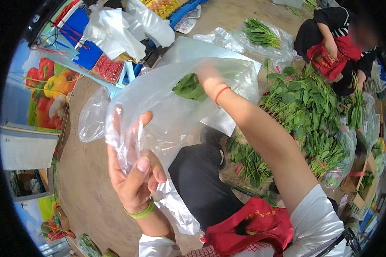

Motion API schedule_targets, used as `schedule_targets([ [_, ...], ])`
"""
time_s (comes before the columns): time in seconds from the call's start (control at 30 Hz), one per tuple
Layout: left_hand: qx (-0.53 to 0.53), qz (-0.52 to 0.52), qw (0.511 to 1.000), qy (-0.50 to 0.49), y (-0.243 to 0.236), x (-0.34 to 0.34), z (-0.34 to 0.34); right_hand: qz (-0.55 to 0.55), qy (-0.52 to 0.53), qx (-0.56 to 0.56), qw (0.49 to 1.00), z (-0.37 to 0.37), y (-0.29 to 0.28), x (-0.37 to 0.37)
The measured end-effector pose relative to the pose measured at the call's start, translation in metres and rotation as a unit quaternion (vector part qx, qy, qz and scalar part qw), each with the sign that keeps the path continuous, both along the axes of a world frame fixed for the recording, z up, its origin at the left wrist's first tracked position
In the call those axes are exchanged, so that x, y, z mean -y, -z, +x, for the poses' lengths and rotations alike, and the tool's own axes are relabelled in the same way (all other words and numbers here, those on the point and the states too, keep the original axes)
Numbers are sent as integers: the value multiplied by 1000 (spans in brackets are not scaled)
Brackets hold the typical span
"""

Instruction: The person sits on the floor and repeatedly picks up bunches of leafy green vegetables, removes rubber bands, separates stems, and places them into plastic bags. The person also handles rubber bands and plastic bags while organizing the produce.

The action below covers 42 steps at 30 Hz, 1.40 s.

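A large clear plastic bag (158, 100) is spread out in front of me. My left hand (135, 180), wearing a green wristband, grips the bag's near left end, thumb pressed toward the curled fingers. My right hand (210, 81), with a red cord on the wrist, reaches in at the bag's far right part. It is blurred, and its fingers are partly hidden by the film. Green leaves (191, 88) show through the bag right beside that hand; whether the fingers hold them is unclear.
A pale sheet-topped surface (221, 122) lies behind the bag. Bundled leafy greens (302, 103) are heaped on the floor at right, near a crouching person (334, 51). White plastic bags (116, 34) hang over a light-blue stool (111, 88) at upper left. A cardboard box (364, 184) stands far right.
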<state>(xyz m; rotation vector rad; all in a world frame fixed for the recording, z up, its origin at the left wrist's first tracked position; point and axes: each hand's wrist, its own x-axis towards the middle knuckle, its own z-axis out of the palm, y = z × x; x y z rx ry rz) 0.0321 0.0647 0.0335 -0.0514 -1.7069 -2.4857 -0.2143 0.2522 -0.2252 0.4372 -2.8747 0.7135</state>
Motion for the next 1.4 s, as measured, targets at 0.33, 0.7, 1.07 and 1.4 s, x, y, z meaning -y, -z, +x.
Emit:
schedule_targets([
  [0.33,-295,-518,716,-362,61,33,30,-230,116,59,965,366,65,-122],
  [0.7,-124,-351,904,211,134,-228,-14,-464,571,370,568,482,289,-219],
  [1.07,16,-361,875,322,186,-269,-41,-346,760,173,522,460,395,-219],
  [1.4,91,-256,841,468,205,-278,-22,-617,603,149,483,481,222,-265],
])
